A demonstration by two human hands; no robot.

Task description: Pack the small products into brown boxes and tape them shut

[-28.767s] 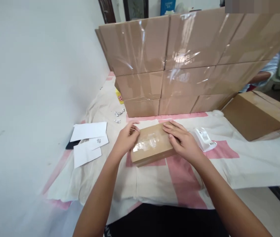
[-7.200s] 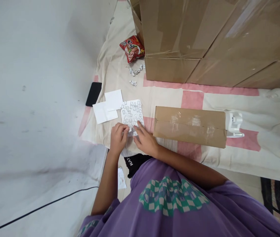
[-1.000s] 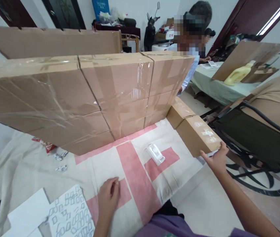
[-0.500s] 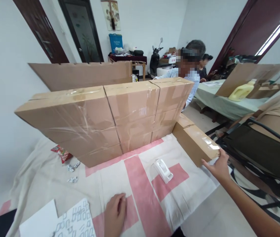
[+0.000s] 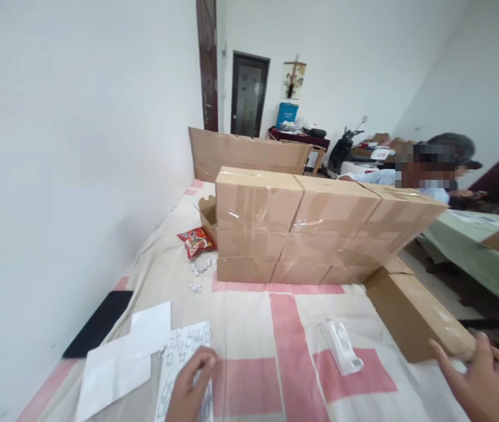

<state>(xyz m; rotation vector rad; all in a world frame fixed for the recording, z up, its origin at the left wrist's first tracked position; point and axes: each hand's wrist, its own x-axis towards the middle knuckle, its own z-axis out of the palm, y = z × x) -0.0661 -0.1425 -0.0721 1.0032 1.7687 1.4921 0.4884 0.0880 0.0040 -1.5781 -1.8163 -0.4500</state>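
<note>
My left hand (image 5: pixel 192 381) is over a sheet of paper with small drawn boxes (image 5: pixel 194 337), its fingers loosely curled and nothing visible in them. At the right, my right hand (image 5: pixel 482 375) has thumb and fingers spread at the near end of a long cardboard box (image 5: pixel 411 316); whether it touches the box is unclear. Beyond both hands stands a wall of taped cardboard boxes (image 5: pixel 293 234), stacked in rows. A white tape dispenser (image 5: pixel 341 346) lies on the pink-and-white cloth (image 5: pixel 249 316) between my hands and the long box.
Blank white sheets (image 5: pixel 117 369) and a black flat item (image 5: pixel 99 322) lie at the left. A red snack packet (image 5: pixel 196 241) and crumpled wrappers (image 5: pixel 200 266) are beside the stack. Behind it stands a cardboard panel (image 5: pixel 249 151). Another person (image 5: pixel 438 176) is beyond at the right, near a green-covered table (image 5: pixel 464 240).
The view has swung left. My left hand has moved from the bare cloth to over the drawn sheet. My right hand, earlier resting on the box end, now has its fingers spread there.
</note>
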